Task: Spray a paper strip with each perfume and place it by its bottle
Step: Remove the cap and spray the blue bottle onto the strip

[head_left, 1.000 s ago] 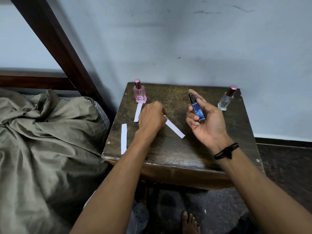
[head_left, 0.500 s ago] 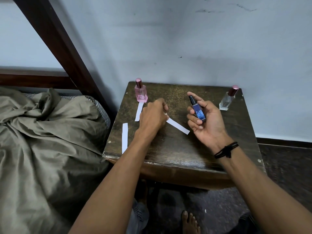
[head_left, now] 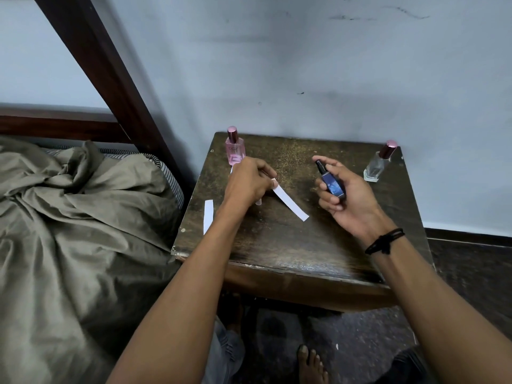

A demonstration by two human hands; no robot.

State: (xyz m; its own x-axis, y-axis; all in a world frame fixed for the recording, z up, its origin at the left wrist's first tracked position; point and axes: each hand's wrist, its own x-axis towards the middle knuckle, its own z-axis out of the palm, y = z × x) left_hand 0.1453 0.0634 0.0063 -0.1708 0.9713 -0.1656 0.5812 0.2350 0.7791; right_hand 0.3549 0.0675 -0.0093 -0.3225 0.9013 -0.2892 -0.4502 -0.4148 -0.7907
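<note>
My left hand [head_left: 249, 184] pinches one end of the floppy, featherlight paper strip [head_left: 291, 202], the rest poking out past my fingertips [head_left: 270, 176], while my right hand [head_left: 354, 200] curls round the slick little blue bottle [head_left: 332, 187].

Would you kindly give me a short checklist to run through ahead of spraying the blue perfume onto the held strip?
1. Blue bottle gripped in the right hand: ok.
2. Cap off, black sprayer exposed: ok.
3. Paper strip pinched at one end by the left hand: ok.
4. Sprayer opening facing the strip: cannot tell, too small to see.
5. Strip lifted clear of the table: cannot tell.
6. Spare strip waiting for the clear bottle, which is capped: ok.
</note>
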